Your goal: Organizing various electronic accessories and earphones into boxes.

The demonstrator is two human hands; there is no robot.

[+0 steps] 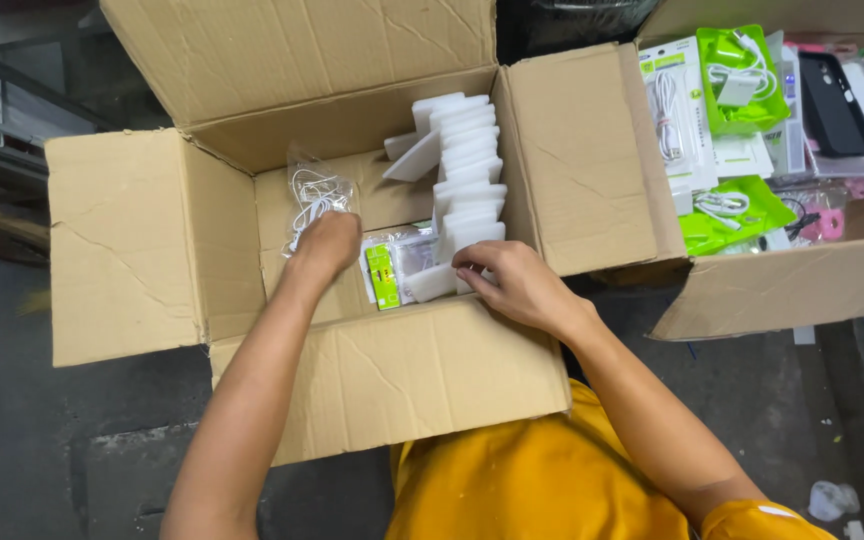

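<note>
a: dark grey concrete floor (42,440), and on it a big open brown cardboard box (402,370) with its flaps folded out.

b: nearest, both bare forearms reach forward over the front flap. the right hand (514,283) lies palm down, fingers curled, tips pinching a small flat white box (434,284) at the bottom of the stack; its long axis runs left to right, poking left past the fingertips.

a: and the left hand (324,244)?

b: knuckles up, fingers closed on a clear plastic bag of white cable (314,195), which stands above the fist.

a: further back?

b: a row of white boxes (464,160) running away, then a second carton of green and white packaged accessories (742,130) at right.
</note>
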